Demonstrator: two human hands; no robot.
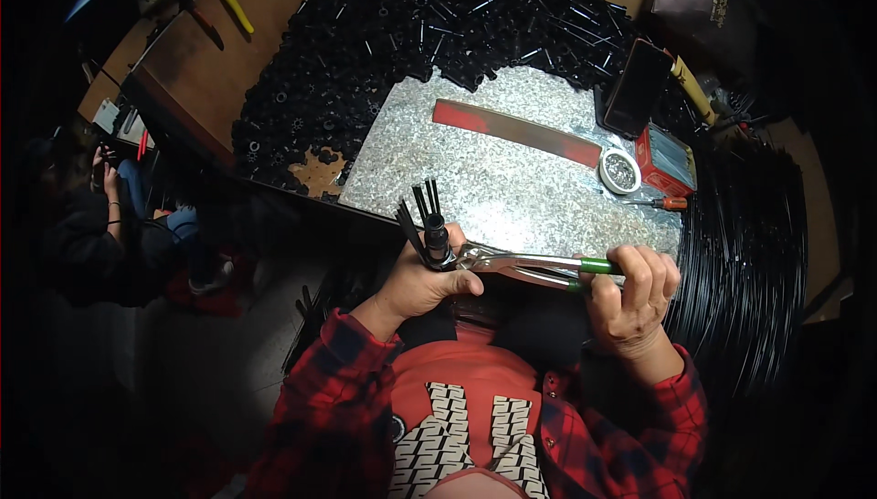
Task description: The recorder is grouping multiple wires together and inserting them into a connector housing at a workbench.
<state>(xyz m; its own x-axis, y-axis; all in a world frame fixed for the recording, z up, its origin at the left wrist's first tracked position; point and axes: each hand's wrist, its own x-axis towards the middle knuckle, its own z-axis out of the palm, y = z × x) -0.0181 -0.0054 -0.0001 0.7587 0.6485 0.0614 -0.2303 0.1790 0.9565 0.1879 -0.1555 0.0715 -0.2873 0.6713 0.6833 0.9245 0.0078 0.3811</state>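
Note:
My left hand [411, 281] is closed around a black round hub with thin ribs [437, 234], held upright so the ribs fan up and to the left. Its thumb points right, just beneath the metal jaws of a pair of pliers [525, 263]. Those jaws meet the lower part of the hub; exactly what they grip there is hidden. At the other end, my right hand [632, 296] wraps round the green handles, which sit close together. Both hands hover at the near edge of a speckled grey board [512, 193].
A heap of black parts and thin rods [393, 33] covers the back. On the board lie a red-brown strip [516, 131] and a white dish [620, 171]. Nearby are a red box [665, 159], a phone [638, 88] and a screwdriver [671, 204]. Black rods [744, 252] hang at right; another person [114, 197] sits left.

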